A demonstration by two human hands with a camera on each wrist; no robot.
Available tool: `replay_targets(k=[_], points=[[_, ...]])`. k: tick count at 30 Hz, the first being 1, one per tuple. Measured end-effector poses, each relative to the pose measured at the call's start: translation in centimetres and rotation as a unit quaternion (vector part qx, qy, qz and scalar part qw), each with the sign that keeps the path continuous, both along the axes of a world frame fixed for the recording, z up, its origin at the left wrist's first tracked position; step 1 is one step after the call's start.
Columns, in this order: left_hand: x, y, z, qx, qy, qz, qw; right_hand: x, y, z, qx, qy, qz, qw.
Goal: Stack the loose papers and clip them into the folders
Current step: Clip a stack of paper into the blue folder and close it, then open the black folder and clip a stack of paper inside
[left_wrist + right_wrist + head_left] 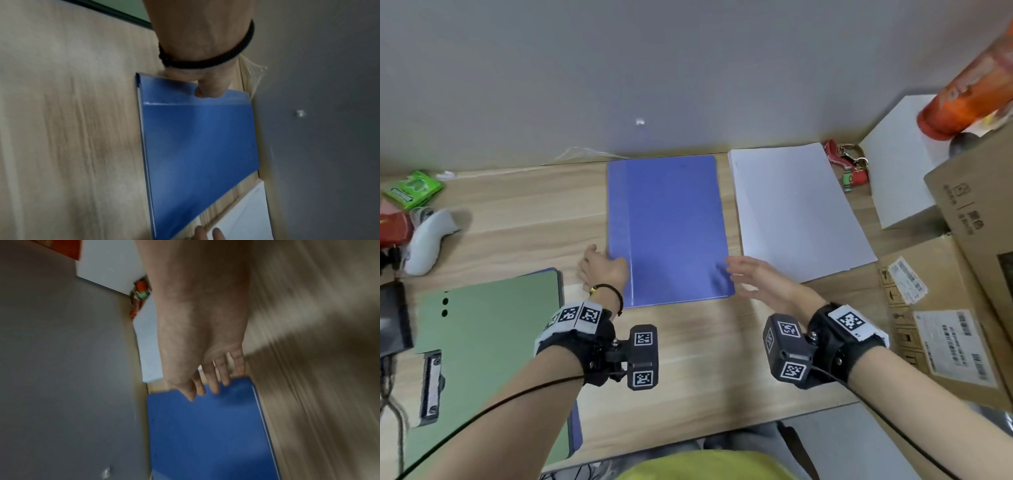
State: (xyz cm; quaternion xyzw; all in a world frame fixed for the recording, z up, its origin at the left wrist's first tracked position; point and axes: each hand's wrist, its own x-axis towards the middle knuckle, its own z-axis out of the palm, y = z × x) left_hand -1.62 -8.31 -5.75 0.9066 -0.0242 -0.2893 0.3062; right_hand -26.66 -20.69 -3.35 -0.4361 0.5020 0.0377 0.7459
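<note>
A closed blue folder [667,229] lies flat in the middle of the wooden desk, its spine to the left. My left hand [613,263] grips the spine edge near the front corner; in the left wrist view the thumb [207,91] presses on top of the blue folder [197,138]. My right hand [736,274] is open with straight fingers at the folder's front right corner. In the right wrist view its fingertips [213,386] are over the blue folder [205,426]. A stack of white papers [794,209] lies just right of the folder.
A green folder [486,342] with a metal clip [431,387] lies open at the front left. Cardboard boxes [962,274] and an orange can [969,92] crowd the right side. A keychain [849,164] lies behind the papers, and a white controller [428,240] sits at far left.
</note>
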Motion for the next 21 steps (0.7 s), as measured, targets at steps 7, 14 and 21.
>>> replay_targets(k=[7,14,21], points=[[-4.0,-5.4,0.1,-0.187,0.115,-0.071,0.973,-9.5,-7.7,1.3,-0.182,0.109,-0.256,0.943],[-9.8,-8.4,1.3,-0.156,0.356,-0.182,0.903,-13.5,-8.4,-1.8,-0.241,0.258,-0.141,0.925],[-12.3,-9.8,2.1,-0.137,0.404,-0.201,0.882,-13.8,-10.5,-2.5,-0.254,0.318,-0.101,0.908]])
